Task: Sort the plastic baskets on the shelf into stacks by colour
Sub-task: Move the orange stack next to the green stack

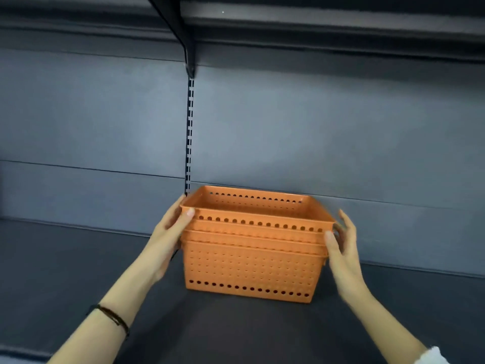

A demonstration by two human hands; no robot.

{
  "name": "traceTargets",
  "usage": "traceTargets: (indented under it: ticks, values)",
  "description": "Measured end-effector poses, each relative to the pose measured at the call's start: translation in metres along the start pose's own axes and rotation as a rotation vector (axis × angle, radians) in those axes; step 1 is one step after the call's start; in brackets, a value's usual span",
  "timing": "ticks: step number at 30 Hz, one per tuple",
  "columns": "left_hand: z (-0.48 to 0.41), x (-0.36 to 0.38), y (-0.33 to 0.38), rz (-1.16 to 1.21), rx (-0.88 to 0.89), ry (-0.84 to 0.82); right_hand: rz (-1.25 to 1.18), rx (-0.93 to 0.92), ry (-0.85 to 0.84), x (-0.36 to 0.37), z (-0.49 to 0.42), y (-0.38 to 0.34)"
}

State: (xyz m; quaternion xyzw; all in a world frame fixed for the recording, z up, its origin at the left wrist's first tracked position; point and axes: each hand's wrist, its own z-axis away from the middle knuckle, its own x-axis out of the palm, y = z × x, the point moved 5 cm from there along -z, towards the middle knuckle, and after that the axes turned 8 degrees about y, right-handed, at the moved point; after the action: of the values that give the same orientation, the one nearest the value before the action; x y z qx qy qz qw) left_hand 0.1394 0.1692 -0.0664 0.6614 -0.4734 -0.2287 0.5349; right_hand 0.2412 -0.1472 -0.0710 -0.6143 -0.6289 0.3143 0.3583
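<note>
Orange basket stack [252, 248] sits centre frame on the dark shelf [78, 271], long axis left-right, between both hands. Left hand [170, 232] presses the left end, thumb on top rim. Right hand [343, 243] open, just beside the right end, contact unclear.

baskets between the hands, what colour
Orange, every one in the nested stack of baskets, with rows of round holes; clearest in the head view.
</note>
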Motion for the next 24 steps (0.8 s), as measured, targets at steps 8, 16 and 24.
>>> traceTargets:
  ticks: [8, 16, 24]
  values:
    - [0.005, 0.03, -0.054, -0.047, -0.088, 0.047, -0.129, 0.103, -0.255, 0.005, 0.011, 0.039]
    - [0.013, 0.032, -0.051, -0.062, -0.079, 0.09, -0.177, 0.19, -0.225, 0.009, 0.003, 0.038]
    - [0.035, -0.005, 0.006, -0.029, 0.022, 0.154, -0.221, 0.121, -0.275, 0.043, 0.007, -0.016]
